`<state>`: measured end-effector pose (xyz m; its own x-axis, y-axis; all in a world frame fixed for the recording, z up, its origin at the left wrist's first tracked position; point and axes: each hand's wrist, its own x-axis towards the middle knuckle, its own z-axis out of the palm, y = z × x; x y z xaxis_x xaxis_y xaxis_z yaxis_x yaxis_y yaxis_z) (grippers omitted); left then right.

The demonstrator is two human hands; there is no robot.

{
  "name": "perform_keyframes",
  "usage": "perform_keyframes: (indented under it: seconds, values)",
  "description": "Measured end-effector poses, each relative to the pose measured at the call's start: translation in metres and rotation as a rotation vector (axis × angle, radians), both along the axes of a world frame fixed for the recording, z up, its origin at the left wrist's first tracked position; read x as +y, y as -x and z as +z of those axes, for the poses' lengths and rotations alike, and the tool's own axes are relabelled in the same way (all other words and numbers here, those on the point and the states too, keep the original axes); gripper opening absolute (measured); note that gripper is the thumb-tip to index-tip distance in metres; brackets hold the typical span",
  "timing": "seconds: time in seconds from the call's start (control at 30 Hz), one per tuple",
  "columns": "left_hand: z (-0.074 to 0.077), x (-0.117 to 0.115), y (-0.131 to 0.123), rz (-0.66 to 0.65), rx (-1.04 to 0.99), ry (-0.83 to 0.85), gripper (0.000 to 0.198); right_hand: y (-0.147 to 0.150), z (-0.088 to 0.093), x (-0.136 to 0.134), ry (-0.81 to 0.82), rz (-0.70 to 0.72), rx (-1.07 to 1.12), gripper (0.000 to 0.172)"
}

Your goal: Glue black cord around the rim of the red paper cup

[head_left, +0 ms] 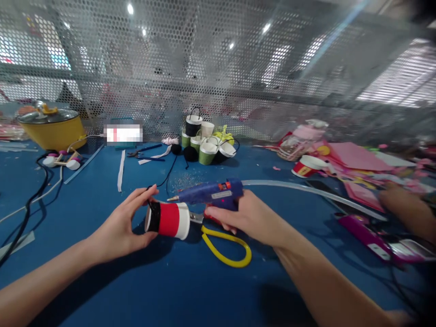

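Observation:
My left hand (124,222) is closed around the rim end of a small paper cup (169,220), which lies on its side in the air above the table. The cup has a red band, a white end and black yarn wound around the part nearest my fingers. My right hand (250,213) grips a blue hot glue gun (209,193), its nozzle pointing left just above the cup. A long clear glue stick (306,186) sticks out of its back. Scissors (226,261) with yellow handles lie under my right hand, partly hidden. The black yarn runs back to a ball (176,149).
Small green, black and white cups (207,152) stand grouped at the back, beside another black yarn ball (190,153). Pliers (134,154) lie left of them. A yellow pot (54,129) and cables are far left. Pink paper (357,156) and another person's hand (398,202) are right.

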<state>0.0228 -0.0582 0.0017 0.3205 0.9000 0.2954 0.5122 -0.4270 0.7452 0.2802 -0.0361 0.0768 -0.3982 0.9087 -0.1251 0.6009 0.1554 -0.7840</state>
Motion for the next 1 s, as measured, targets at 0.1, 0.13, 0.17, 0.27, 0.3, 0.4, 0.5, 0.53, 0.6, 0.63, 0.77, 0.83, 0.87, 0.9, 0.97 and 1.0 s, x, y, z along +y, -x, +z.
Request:
perform_keyframes:
  seconds: [0.1, 0.13, 0.17, 0.27, 0.3, 0.4, 0.5, 0.53, 0.6, 0.63, 0.77, 0.83, 0.87, 0.9, 0.97, 1.0]
  values:
    - [0.001, -0.001, 0.0, 0.015, 0.011, 0.016, 0.072, -0.004, -0.005, 0.008, 0.002, 0.021, 0.107, 0.025]
    - [0.001, -0.001, 0.0, 0.014, 0.015, 0.027, 0.072, -0.004, -0.007, 0.01, 0.004, 0.028, 0.142, 0.024]
    - [0.001, -0.001, 0.0, 0.012, 0.015, 0.042, 0.071, -0.005, -0.009, 0.012, 0.01, 0.039, 0.17, 0.022]
    - [0.001, 0.0, -0.001, -0.009, -0.005, 0.098, 0.071, -0.006, -0.014, 0.015, 0.043, 0.076, 0.214, 0.022]
    - [0.001, 0.001, -0.001, -0.019, -0.009, 0.115, 0.071, -0.006, -0.015, 0.016, 0.051, 0.085, 0.221, 0.022]
    - [0.001, 0.003, 0.002, -0.046, 0.027, 0.164, 0.069, -0.007, -0.017, 0.019, 0.06, 0.095, 0.222, 0.024]
    - [0.003, 0.005, 0.008, -0.086, 0.147, 0.203, 0.073, -0.005, -0.017, 0.021, 0.044, 0.088, 0.17, 0.026]
    - [0.003, 0.006, 0.01, -0.101, 0.201, 0.194, 0.077, -0.004, -0.016, 0.022, 0.019, 0.081, 0.138, 0.026]
    - [0.006, 0.006, 0.016, -0.11, 0.304, 0.144, 0.086, -0.001, -0.016, 0.022, -0.07, 0.061, 0.06, 0.026]
    - [0.008, 0.006, 0.018, -0.095, 0.349, 0.109, 0.088, 0.001, -0.016, 0.022, -0.126, 0.048, 0.023, 0.026]
    - [0.029, 0.007, 0.026, 0.089, 0.487, -0.082, 0.074, 0.011, -0.017, 0.02, -0.27, -0.03, -0.046, 0.022]
    - [0.048, 0.009, 0.024, 0.144, 0.497, -0.195, 0.06, 0.016, -0.018, 0.019, -0.278, -0.036, -0.05, 0.016]
    - [0.059, 0.011, 0.02, 0.163, 0.495, -0.257, 0.051, 0.018, -0.019, 0.019, -0.28, -0.026, -0.05, 0.015]
    - [0.071, 0.014, 0.013, 0.146, 0.495, -0.324, 0.043, 0.02, -0.019, 0.019, -0.285, -0.01, -0.05, 0.015]
    - [0.095, 0.021, -0.01, 0.039, 0.492, -0.493, 0.031, 0.024, -0.018, 0.02, -0.318, 0.017, -0.075, 0.016]
    - [0.106, 0.025, -0.025, -0.018, 0.513, -0.547, 0.027, 0.026, -0.018, 0.021, -0.342, 0.027, -0.106, 0.017]
